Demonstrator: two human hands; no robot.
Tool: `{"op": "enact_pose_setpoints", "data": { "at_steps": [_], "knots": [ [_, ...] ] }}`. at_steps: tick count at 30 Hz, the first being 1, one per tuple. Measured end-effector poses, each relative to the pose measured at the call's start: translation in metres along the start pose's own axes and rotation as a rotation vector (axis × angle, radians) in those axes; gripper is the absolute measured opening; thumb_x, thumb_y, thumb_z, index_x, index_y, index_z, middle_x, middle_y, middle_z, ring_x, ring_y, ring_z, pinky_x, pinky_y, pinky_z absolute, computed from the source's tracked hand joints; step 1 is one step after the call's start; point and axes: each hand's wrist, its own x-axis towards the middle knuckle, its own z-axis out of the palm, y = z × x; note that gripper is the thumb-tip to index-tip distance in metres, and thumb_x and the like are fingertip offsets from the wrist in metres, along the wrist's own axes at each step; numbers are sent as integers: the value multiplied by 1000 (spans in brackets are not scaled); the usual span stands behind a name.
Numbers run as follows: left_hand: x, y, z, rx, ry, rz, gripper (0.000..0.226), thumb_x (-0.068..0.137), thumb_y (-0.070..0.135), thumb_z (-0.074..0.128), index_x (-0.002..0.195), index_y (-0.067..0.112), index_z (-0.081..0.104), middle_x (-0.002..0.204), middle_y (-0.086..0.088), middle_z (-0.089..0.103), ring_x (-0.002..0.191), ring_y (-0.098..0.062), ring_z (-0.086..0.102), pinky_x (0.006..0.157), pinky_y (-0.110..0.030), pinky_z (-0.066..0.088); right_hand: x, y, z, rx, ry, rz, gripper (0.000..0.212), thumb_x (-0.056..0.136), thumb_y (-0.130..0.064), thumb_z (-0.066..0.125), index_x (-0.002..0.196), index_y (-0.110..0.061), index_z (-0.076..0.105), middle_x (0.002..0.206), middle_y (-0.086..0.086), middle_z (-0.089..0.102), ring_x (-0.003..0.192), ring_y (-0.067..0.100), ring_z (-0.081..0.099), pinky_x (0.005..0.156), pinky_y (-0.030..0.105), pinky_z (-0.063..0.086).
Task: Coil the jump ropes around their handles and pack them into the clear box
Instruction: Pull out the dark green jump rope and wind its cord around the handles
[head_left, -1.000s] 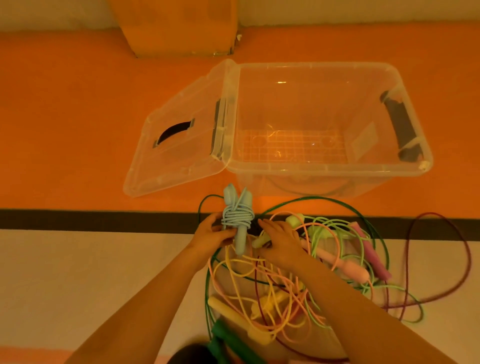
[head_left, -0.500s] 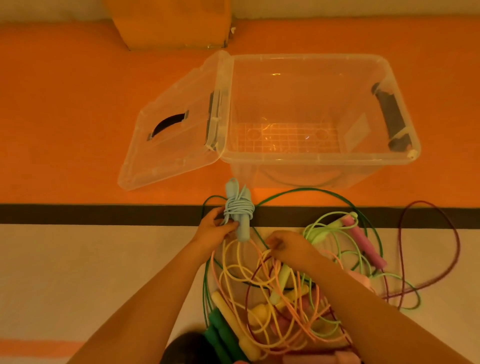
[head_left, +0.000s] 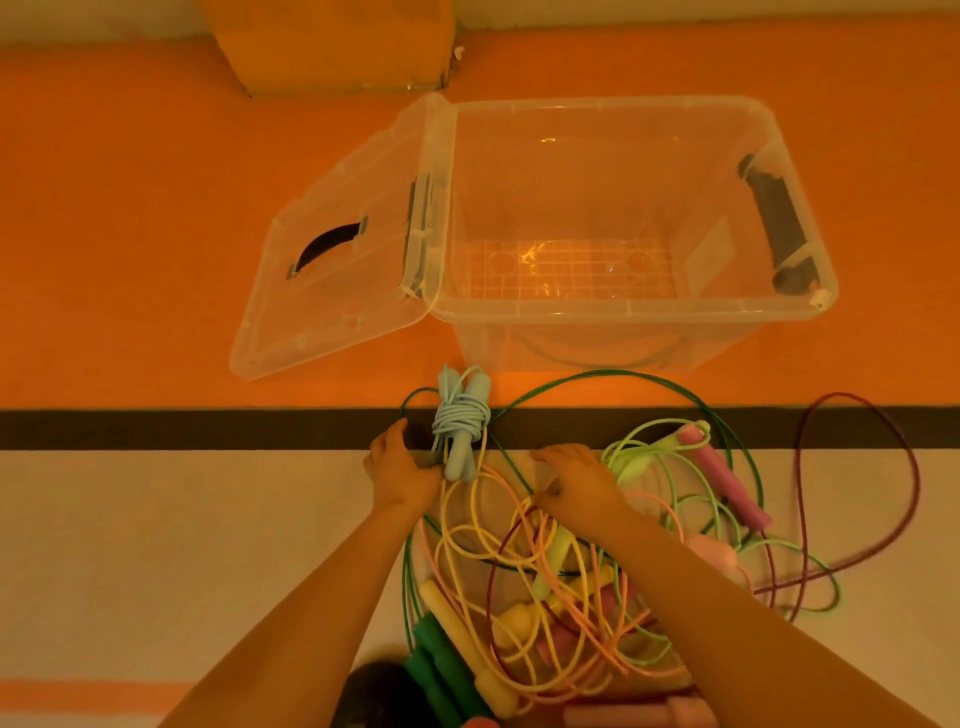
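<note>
Clear plastic, count one: box (head_left: 623, 312), open, standing on the orange part of the floor (head_left: 130, 234). Its single lid (head_left: 337, 291) is swung out to the left, with one dark carry handle (head_left: 330, 244) set in it. One dark latch (head_left: 779, 223) sits on the box's right end. Coiled ropes, count one: blue jump rope (head_left: 460, 421), cord wound round its two handles, lying outside the box just before the near wall and across the black stripe (head_left: 156, 428). Left grip (head_left: 402, 467) has its fingers curled at the bundle's lower end and holds it, thumb spread to the left. Right grip (head_left: 576, 478) lies knuckles-up on the pile of loose ropes (head_left: 550, 582); its fingertips are turned under, so I cannot tell whether it has hold of a cord. The pile shows cords in five colours: dark green, light green, yellow, peach, maroon. Handles are partly buried, so no firm count; one pink handle (head_left: 727, 478) lies at the right and dark green handles (head_left: 436, 654) lie at the bottom. Both forearms cross over the pile and hide part of it. One orange block (head_left: 332, 47) stands behind the box.
</note>
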Motion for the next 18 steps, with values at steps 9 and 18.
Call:
{"op": "enact_pose_setpoints", "data": {
  "at_steps": [9,18],
  "knots": [
    [-9,19,8,-499,-152,-327,61,72,1,76,121,4,39,83,-11,53,75,-25,56,68,-36,55,-1,-20,1,126,-101,77,51,95,-30,46,143,-18,33,133,0,56,128,22,43,110,36,23],
    [-12,13,-2,-472,-302,-395,10,84,3,66,84,1,57,71,-15,55,53,-18,49,40,-18,38,1,-26,2,87,-267,143,33,95,-40,42,124,-31,56,130,3,56,129,26,40,111,40,21]
  ]
}}
